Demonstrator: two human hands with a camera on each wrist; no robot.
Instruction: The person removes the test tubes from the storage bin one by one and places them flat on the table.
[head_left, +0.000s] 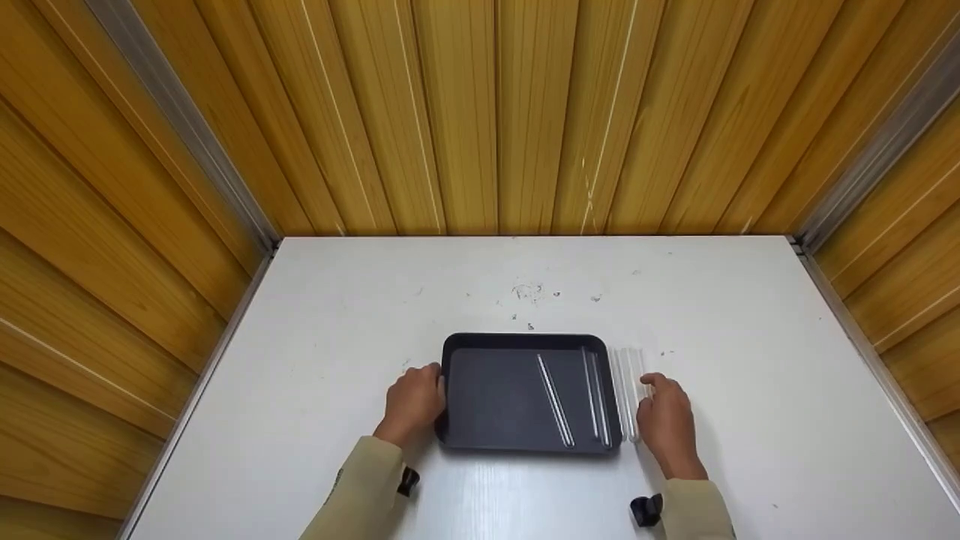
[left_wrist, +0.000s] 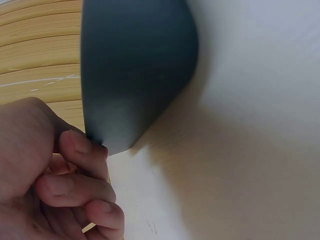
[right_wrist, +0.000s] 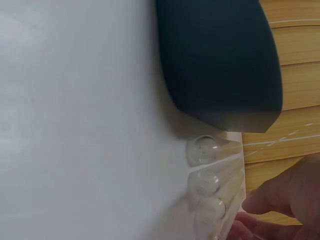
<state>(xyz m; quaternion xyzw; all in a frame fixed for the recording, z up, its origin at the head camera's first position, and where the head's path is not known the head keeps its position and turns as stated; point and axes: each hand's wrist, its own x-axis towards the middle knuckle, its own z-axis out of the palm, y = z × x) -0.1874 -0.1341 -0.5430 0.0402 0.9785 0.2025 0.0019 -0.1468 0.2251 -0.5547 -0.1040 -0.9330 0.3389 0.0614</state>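
Observation:
A dark rectangular baking tray lies on the white table. My left hand grips its left rim, fingers curled at the edge in the left wrist view. Inside the tray, one glass test tube lies slanted, and two more test tubes lie near the right wall. Just outside that wall, several clear test tubes lie side by side, rounded ends toward me. At the outermost of them is my right hand, thumb and index finger spread apart in the head view.
The white table carries small dark marks behind the tray. Yellow wood-patterned panels rise at the back and both sides, with metal strips at the corners. A black wrist mount sits by the right sleeve, another by the left.

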